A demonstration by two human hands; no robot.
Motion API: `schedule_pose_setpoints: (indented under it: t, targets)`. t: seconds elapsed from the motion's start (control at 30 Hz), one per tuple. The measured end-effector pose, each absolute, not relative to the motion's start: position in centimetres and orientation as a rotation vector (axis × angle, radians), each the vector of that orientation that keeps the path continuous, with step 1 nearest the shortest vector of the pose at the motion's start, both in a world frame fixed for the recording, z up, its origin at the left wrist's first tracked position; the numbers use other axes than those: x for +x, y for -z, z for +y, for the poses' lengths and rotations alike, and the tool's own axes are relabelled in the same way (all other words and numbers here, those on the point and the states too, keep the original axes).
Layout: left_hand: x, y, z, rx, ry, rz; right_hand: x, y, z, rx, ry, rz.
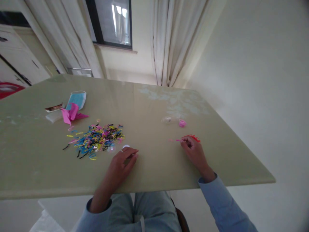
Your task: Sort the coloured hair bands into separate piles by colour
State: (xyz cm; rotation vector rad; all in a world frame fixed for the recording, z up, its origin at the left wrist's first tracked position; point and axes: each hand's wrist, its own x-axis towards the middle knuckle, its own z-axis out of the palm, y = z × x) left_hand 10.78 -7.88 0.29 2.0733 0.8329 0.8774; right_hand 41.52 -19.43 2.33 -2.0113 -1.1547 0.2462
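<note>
A pile of small blue, black, yellow and pink bands [98, 138] lies on the table left of centre. My left hand [124, 162] rests at the pile's right side, thumb and index finger close together; anything between them is too small to name. Just behind its fingers a small white round piece [126, 146] shows. My right hand [193, 151] is curled over the table on the right, its fingertips at a small pink piece [179, 140]. Red bands [196, 139] lie beside its knuckles, partly covered by the hand.
A clear plastic bottle [170, 119] and a pink cap [182, 123] lie beyond my right hand. At the left are a blue face mask [77, 99], pink paper [73, 113] and a clear packet [54, 116]. The table's front edge [169, 189] runs near my forearms.
</note>
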Motion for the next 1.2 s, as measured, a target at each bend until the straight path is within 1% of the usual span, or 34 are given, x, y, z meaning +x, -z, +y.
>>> schedule_pose_setpoints:
  t: [0.37, 0.6, 0.7, 0.9, 1.2]
  targets:
    - [11.1, -1.0, -7.8, 2.110, -0.821, 0.894, 41.1, -2.2, -18.0, -2.326, -0.147, -1.381]
    - [10.2, -1.9, -7.9, 2.094, -0.849, 0.909, 41.1, -2.0, -18.6, -2.318, -0.155, -1.409]
    - [8.8, -2.1, -7.2, 2.120, -0.877, 1.049, 41.5, -1.7, -18.8, -2.295, -0.180, -1.418]
    - [5.5, -2.5, -5.2, 2.145, -0.870, 1.492, 41.6, -1.2, -19.0, -2.296, -0.168, -1.414]
    - [8.1, -3.0, -3.6, 2.306, -0.537, 1.590, 41.4, -1.2, -19.0, -2.286, -0.110, -1.403]
